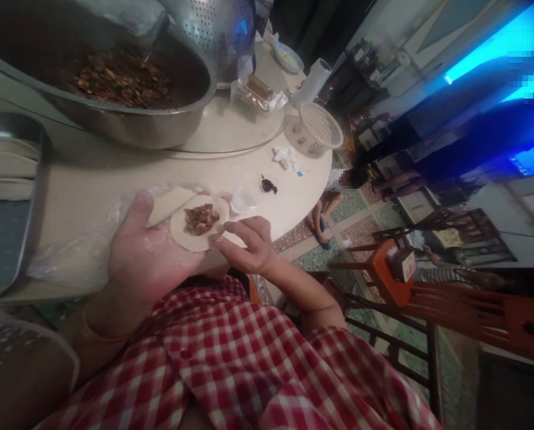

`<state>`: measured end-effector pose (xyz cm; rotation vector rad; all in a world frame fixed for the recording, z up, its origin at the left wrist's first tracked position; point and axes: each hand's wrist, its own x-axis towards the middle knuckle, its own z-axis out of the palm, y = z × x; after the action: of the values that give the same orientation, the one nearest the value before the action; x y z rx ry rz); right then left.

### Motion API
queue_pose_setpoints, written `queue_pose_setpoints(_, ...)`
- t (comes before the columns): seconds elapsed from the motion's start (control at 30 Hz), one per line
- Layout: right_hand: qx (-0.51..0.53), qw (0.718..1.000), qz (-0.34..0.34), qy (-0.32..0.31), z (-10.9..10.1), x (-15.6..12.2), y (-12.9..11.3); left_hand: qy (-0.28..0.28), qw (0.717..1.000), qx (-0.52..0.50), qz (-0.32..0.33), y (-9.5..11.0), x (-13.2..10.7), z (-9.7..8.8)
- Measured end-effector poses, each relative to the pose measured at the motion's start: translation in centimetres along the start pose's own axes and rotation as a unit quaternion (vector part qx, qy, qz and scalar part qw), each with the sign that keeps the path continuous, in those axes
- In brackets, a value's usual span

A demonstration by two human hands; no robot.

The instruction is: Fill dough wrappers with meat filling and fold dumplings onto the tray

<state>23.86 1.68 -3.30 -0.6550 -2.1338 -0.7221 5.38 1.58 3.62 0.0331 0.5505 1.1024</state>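
Note:
On the upturned fingers of my left hand [146, 257] lies a round dumpling wrapper [187, 239], with a mound of minced filling [202, 219] at its centre. The left thumb stands up, apart from the wrapper. My right hand [249, 242] has thumb and bent forefinger at the wrapper's right edge, pinching it. Beneath and behind the left hand are a clear plastic bag [76, 254] and more pale dough [171, 203], partly hidden. A large metal bowl [159, 128] of dark minced filling stands beyond, with a utensil in it.
A metal tray [38, 143] with folded dumplings is at the left. Beyond my right hand are a small clear dish [244, 201], a dark scrap [268, 185], crumpled tissue [285, 157] and a white basket [323, 128]. Chairs [386, 272] and seated people are at the right.

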Motion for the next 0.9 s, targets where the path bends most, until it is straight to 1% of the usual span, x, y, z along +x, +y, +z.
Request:
queue_pose_setpoints(0.1, 0.039, 0.998, 0.023, -0.053, 0.2, -0.9, 0.3, 0.049, 0.998, 0.035, 0.005, 0.0, -0.1, 0.4)
queue_pose_setpoints(0.13, 0.065, 0.995, 0.037, -0.072, 0.4, -1.2, 0.4, 0.05, 0.998, 0.041, 0.007, 0.0, -0.1, 0.6)
queue_pose_setpoints(0.2, 0.114, 0.987, 0.048, -0.103, 0.8, -1.6, 0.5, 0.034, 0.998, 0.05, 0.007, 0.0, -0.2, 0.7)
queue_pose_setpoints(0.23, 0.13, 0.984, 0.045, -0.11, 1.0, -1.7, 0.6, 0.025, 0.998, 0.054, 0.005, -0.1, -0.2, 0.7)
queue_pose_setpoints(0.3, 0.138, 0.983, 0.032, -0.117, 1.4, -1.8, 0.5, 0.01, 0.998, 0.062, 0.001, -0.2, -0.3, 0.5)
queue_pose_setpoints(0.37, 0.121, 0.985, 0.014, -0.126, 1.6, -1.5, 0.4, 0.006, 0.998, 0.066, 0.001, -0.3, -0.3, 0.4)
queue_pose_setpoints(0.43, 0.095, 0.989, -0.009, -0.112, 1.3, -1.1, 0.3, 0.01, 0.998, 0.065, 0.003, -0.5, -0.3, 0.3)
queue_pose_setpoints(0.47, 0.08, 0.993, -0.017, -0.09, 1.1, -0.8, 0.1, 0.015, 0.998, 0.065, 0.002, -0.5, -0.3, 0.2)
queue_pose_setpoints(0.53, 0.056, 0.998, -0.019, -0.02, 0.7, -0.2, -0.3, 0.032, 0.997, 0.066, -0.007, -0.7, -0.2, 0.1)
queue_pose_setpoints(0.57, 0.046, 0.999, -0.01, 0.014, 0.6, 0.0, -0.5, 0.042, 0.997, 0.068, -0.017, -0.8, -0.2, -0.1)
queue_pose_setpoints(0.6, 0.04, 0.999, 0.004, 0.033, 0.5, 0.1, -0.8, 0.051, 0.996, 0.072, -0.024, -0.9, -0.2, -0.2)
queue_pose_setpoints(0.63, 0.041, 0.998, 0.02, 0.037, 0.5, 0.1, -1.2, 0.056, 0.995, 0.077, -0.03, -0.9, -0.1, -0.4)
queue_pose_setpoints(0.67, 0.051, 0.998, 0.038, 0.023, 0.5, 0.0, -1.5, 0.055, 0.994, 0.084, -0.036, -1.0, -0.1, -0.6)
queue_pose_setpoints(0.77, 0.096, 0.988, 0.102, -0.068, 0.9, -0.5, -2.6, 0.025, 0.992, 0.115, -0.038, -1.1, -0.1, -1.5)
queue_pose_setpoints(0.8, 0.108, 0.984, 0.12, -0.081, 1.0, -0.7, -2.9, 0.016, 0.991, 0.128, -0.034, -1.2, -0.2, -1.8)
queue_pose_setpoints(0.83, 0.112, 0.981, 0.134, -0.081, 1.1, -0.8, -3.2, 0.009, 0.99, 0.14, -0.028, -1.3, -0.2, -2.1)
queue_pose_setpoints(0.9, 0.103, 0.982, 0.15, -0.054, 1.2, -0.7, -3.7, -0.001, 0.987, 0.161, -0.011, -1.5, -0.2, -2.7)
